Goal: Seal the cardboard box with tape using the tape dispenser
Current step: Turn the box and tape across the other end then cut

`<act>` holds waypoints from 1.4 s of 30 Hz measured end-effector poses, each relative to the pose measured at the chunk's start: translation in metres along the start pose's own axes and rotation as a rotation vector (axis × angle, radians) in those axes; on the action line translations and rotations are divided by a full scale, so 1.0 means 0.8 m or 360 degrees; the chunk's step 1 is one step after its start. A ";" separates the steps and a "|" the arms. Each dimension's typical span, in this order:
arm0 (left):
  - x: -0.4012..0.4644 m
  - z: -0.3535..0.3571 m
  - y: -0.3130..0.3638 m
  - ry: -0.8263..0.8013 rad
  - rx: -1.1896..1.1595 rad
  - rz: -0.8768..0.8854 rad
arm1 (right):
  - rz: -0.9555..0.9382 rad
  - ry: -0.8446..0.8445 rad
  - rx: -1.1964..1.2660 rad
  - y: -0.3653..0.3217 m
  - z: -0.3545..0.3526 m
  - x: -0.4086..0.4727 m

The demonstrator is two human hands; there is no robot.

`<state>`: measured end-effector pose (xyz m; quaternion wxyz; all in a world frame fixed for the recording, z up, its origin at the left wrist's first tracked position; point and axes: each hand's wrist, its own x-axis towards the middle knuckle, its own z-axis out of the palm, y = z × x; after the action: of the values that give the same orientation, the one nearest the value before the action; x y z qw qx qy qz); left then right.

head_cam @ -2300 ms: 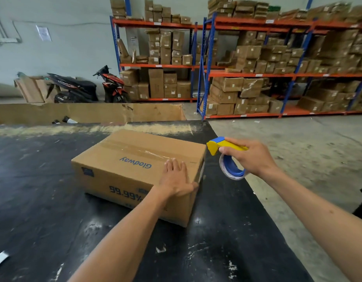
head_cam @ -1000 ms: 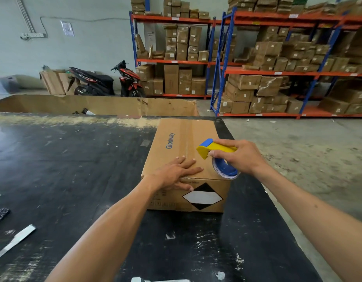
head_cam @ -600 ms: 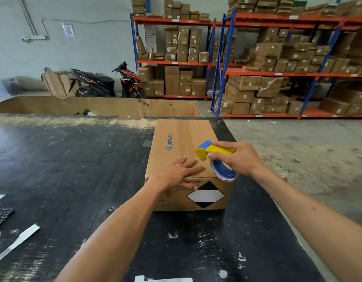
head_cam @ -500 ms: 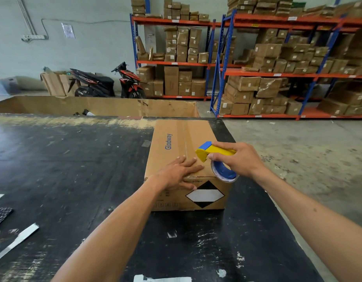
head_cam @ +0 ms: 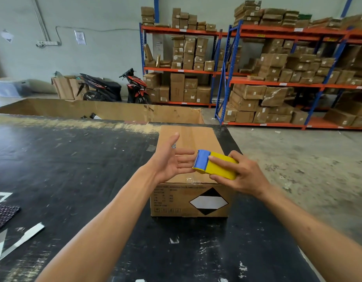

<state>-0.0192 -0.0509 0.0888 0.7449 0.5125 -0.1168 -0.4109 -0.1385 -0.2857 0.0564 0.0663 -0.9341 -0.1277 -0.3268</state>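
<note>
A brown cardboard box (head_cam: 193,139) with a black-and-white diamond label on its near side stands on the black table (head_cam: 64,169), its short end towards me. Clear tape runs along its top seam. My right hand (head_cam: 241,175) grips a yellow and blue tape dispenser (head_cam: 213,164) just above the box's near top edge, its toothed blue end pointing left. My left hand (head_cam: 170,159) hovers palm-up above the box, fingers spread, fingertips next to the dispenser's blade.
A large open cardboard bin (head_cam: 107,110) lies behind the table. Tape strips (head_cam: 19,241) and a dark mesh mat (head_cam: 3,214) lie at the left. The table's right edge (head_cam: 286,231) drops to the concrete floor. Racks of cartons (head_cam: 277,78) and two scooters (head_cam: 115,88) stand far back.
My left hand lifted off the box top and turned palm-up. My right hand rolled the dispenser over, so its yellow back faces up and the blade points at my left fingers.
</note>
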 end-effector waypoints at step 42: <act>-0.034 -0.115 -0.085 0.1234 0.0834 0.0596 | -0.0170 -0.0835 -0.0018 -0.038 0.024 0.067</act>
<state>-0.0149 0.0213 -0.0039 0.6406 0.7675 -0.0207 -0.0064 -0.0947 -0.2424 0.0763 0.0084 -0.9791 -0.1878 -0.0773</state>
